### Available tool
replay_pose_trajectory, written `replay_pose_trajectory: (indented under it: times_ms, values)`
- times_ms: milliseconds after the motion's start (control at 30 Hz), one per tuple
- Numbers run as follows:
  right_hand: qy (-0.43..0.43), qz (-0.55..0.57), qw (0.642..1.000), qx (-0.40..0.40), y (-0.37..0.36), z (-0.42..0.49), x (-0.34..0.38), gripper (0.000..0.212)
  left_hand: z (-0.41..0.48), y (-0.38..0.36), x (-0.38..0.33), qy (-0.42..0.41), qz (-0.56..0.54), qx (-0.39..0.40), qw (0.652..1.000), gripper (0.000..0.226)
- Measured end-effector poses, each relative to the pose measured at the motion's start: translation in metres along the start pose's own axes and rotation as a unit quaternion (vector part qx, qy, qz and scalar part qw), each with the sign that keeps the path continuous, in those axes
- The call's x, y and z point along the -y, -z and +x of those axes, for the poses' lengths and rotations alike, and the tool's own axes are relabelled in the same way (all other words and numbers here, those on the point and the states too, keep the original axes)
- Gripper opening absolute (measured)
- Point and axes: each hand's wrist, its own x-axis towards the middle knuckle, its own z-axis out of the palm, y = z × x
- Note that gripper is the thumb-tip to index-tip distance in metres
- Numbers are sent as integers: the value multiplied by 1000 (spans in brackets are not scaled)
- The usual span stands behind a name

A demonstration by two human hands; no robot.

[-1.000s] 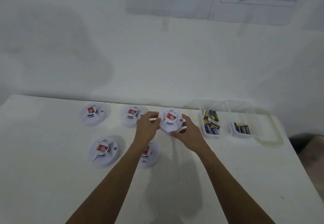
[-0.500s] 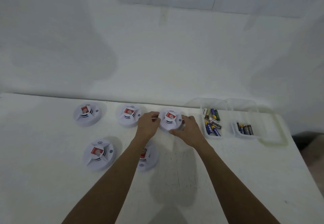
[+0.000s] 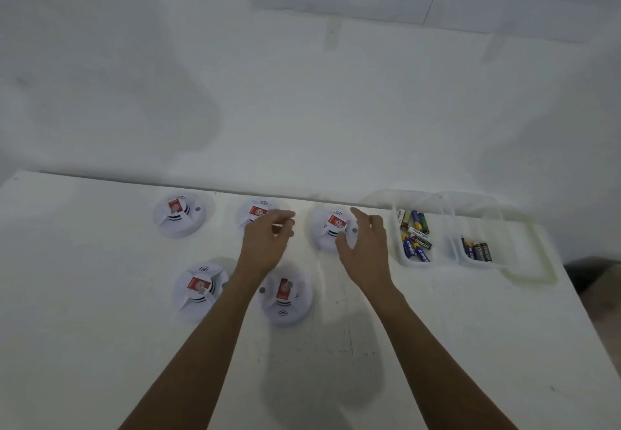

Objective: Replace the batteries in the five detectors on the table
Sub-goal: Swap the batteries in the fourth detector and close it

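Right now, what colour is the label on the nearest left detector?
Red, with a white round mark, is the label on the white detector; head view shows it best.

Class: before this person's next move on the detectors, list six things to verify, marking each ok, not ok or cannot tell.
1. Five on the table: ok: back-left detector, back-middle detector, back-right detector, front-left detector, front-right detector.
2. Left tray and right tray stocked: ok.
3. Right hand free: ok, open beside back-right detector.
4. Left hand empty: cannot tell; fingers curled.
5. Any detector opened: not ok, all lie label up.
6. Which tray holds fresh batteries: cannot tell.
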Motion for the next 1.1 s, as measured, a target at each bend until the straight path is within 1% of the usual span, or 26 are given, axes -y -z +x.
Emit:
replay_pose_trajectory:
  times_ms: [100, 167, 200, 267, 333, 400, 433, 467, 500, 533, 567, 600, 733, 800, 867, 967, 1033, 1100]
  values:
    - [47, 16, 999, 5, -7, -1, 28, 42, 2, 25, 11, -39, 48, -98, 993, 18]
    - [64, 41, 997, 22, -16, 2, 45, 39, 5, 39, 18, -28, 74, -121, 990, 19]
    - [68, 49, 996, 35, -22, 5, 52, 38, 7, 46, 21, -15, 85, -117, 989, 21]
    - [63, 47, 994, 81, -35, 10, 66, 40, 12, 55, 28, 14, 108, -87, 990, 28]
    - [46, 37, 990, 130, -49, 16, 76, 44, 21, 58, 38, 31, 132, -29, 990, 35]
    - [17, 29, 985, 170, -60, 21, 84, 45, 29, 56, 48, 33, 171, 32, 984, 36]
    - [0, 26, 983, 181, -66, 24, 87, 43, 34, 54, 55, 37, 185, 49, 981, 38]
    - [-16, 20, 982, 188, -73, 28, 88, 35, 38, 52, 59, 45, 190, 62, 979, 41]
    - [-29, 5, 981, 190, -78, 30, 88, 23, 40, 50, 61, 43, 186, 72, 979, 43]
    - [-38, -6, 982, 183, -82, 33, 89, 24, 42, 49, 61, 39, 182, 79, 979, 47]
    - [-52, -5, 983, 178, -85, 36, 90, 34, 43, 48, 60, 35, 177, 83, 980, 50]
    - [-62, 4, 982, 176, -87, 38, 91, 39, 43, 48, 57, 33, 171, 89, 981, 53]
    - [-71, 36, 982, 172, -86, 38, 95, 40, 47, 47, 53, 42, 163, 97, 981, 56]
    - [-85, 80, 979, 166, -83, 35, 96, 30, 43, 52, 46, 38, 160, 89, 982, 54]
    - [-92, 137, 973, 160, -81, 33, 93, 12, 37, 56, 37, 23, 143, 81, 986, 48]
    - [-109, 232, 957, 137, -64, 24, 97, 27, 27, 61, 23, 2, 104, 61, 993, 41]
    - [-121, 304, 938, 113, -47, 12, 102, 31, 19, 63, 10, -15, 98, 35, 994, 35]
    - [-110, 349, 926, 96, -30, -2, 104, 33, 6, 66, -8, -21, 69, 18, 997, 38]
